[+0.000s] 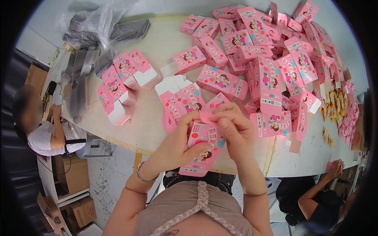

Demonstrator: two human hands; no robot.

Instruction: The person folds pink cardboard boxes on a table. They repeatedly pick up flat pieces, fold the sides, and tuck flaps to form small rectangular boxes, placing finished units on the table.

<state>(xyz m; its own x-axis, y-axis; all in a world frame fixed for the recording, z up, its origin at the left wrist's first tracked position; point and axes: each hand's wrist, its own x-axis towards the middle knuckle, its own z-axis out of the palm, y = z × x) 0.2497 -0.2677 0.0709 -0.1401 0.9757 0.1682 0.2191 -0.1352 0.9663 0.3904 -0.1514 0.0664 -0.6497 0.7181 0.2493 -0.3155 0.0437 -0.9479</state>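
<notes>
Evidently, from where I stand, both hands are occupied with one pink carton [204, 160], held before the person's body at the near edge of the desk [149, 116]. The left hand [182, 141] grips its side, thumb laid across the printed front; the right hand [235, 129] meets it at the far end, thumb and fingers pinched about the top flap [207, 117]. Whether the tuck is seated cannot be told, as the fingers cover it.

Observed around the work: folded-flat cartons [128, 72] stacked to the left, and a heap of boxed-up cartons [271, 74] beyond and to the right.

Judgement on method: the left grip should stay light, since thin card would dent under that thumb; the side flaps should lie flat first, and the tuck be eased in evenly along its crease, corners checked, without forcing
</notes>
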